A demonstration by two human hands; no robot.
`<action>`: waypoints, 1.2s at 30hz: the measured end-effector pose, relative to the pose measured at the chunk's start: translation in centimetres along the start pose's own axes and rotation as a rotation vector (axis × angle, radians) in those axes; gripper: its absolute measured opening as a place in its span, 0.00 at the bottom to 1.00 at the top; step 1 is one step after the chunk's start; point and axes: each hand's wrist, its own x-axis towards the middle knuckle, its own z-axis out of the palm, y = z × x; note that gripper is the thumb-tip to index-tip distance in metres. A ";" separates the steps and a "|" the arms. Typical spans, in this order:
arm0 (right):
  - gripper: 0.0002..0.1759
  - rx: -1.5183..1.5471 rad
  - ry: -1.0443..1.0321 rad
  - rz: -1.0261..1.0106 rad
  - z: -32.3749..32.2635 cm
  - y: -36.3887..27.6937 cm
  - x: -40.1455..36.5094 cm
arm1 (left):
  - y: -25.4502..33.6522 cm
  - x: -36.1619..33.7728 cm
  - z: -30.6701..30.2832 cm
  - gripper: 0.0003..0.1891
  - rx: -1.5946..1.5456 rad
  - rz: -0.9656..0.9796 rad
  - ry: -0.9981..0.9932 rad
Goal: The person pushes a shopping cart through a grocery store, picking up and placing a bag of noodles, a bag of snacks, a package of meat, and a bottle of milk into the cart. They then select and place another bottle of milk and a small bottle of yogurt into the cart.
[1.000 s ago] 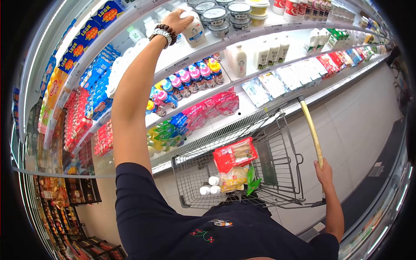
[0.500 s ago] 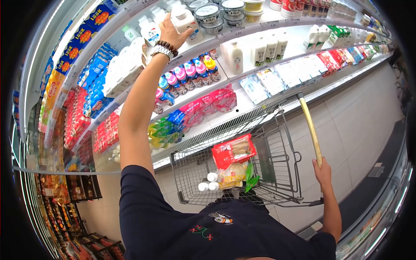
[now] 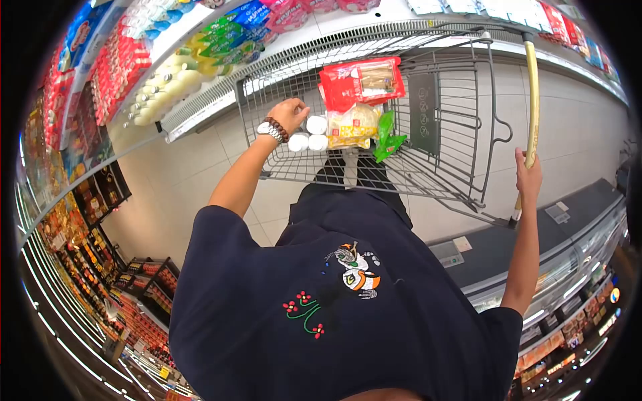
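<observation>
A dark navy cotton shirt (image 3: 254, 281) with a small embroidered patch fills the near view. The right hand (image 3: 528, 175) has its fingers clamped on the smooth yellow handle (image 3: 532, 93), a round bar along the right edge of the wire-mesh cart (image 3: 441, 134). The left hand (image 3: 289, 115), wrist in a metal watch and wooden beads, reaches over the cart's left edge, its curled fingers at three round-capped white bottles (image 3: 309, 137) in the near left corner; whether they grip one I cannot tell. Just beside these lie a crinkled yellow bag (image 3: 351, 127), a green packet (image 3: 386, 137) and a glossy red packet (image 3: 361, 80). Beyond, stocked shelves (image 3: 200, 60) rise above the pale tiled floor (image 3: 180, 174).
</observation>
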 end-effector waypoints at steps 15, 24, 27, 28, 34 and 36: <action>0.30 -0.010 0.028 0.044 1.3 -0.6 -0.6 | -6.6 1.6 16.3 0.29 0.275 -0.072 -0.385; 0.33 -0.061 0.070 -0.008 0.6 -0.2 -0.8 | -6.9 2.7 -2.6 0.17 -0.313 -0.102 0.084; 0.36 -0.115 0.141 -0.112 0.4 0.9 -1.1 | -1.6 3.3 -13.2 0.16 -0.459 0.092 0.108; 0.37 -0.161 0.220 -0.197 1.0 2.6 0.0 | 1.5 3.1 -17.1 0.16 -0.357 0.204 0.165; 0.39 -0.096 0.201 -0.156 -0.6 1.1 -1.2 | 15.7 3.5 -33.1 0.18 -0.066 0.554 0.519; 0.39 -0.104 0.211 -0.187 -0.7 1.0 -1.5 | 19.9 4.9 -38.3 0.21 -0.040 0.564 0.598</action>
